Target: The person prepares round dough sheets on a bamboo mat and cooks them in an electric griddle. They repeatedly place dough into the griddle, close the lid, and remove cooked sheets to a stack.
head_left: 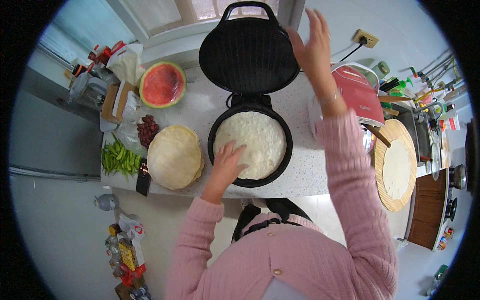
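Note:
A round, pale flatbread covers the lower plate of a black electric griddle. My left hand is over its lower left part with fingers spread; whether the fingertips touch the bread I cannot tell. The ribbed lid of the griddle stands raised on its hinge, handle up. Beside the lid's right edge is my right hand, raised with fingers apart and nothing in it. Left of the griddle lies a stack of round flatbreads.
A cut watermelon half, red grapes, green peppers and a black phone-like device lie at left. A red-and-white rice cooker stands at right, near a round wooden board bearing a rolled dough sheet.

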{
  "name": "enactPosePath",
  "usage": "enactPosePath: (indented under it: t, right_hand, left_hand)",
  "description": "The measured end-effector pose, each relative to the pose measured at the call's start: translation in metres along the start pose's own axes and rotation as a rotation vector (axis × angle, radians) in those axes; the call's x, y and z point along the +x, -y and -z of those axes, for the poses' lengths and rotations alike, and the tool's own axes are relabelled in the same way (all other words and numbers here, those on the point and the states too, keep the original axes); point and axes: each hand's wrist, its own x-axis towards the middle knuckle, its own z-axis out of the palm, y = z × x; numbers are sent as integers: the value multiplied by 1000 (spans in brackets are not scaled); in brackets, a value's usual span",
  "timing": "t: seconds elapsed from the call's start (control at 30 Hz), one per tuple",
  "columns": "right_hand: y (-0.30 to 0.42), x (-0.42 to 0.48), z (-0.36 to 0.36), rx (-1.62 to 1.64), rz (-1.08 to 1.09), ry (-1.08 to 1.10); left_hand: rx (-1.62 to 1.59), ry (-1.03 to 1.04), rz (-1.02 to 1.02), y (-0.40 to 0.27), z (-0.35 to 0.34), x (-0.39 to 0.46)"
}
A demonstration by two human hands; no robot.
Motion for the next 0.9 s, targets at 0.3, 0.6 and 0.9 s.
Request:
enactPosePath:
  t: [0.3,0.6,0.9]
  right_hand:
    - [-46,53,-91,42,-342,687]
    - [84,-15,47,200,-87,916]
    - [169,-254,147,107,170,1078]
  left_hand:
    - [-98,40,57,-11,-6,-63]
    - [-444,-118,145,-37,63,-108]
    - [-708,-130,104,-35,114,-131]
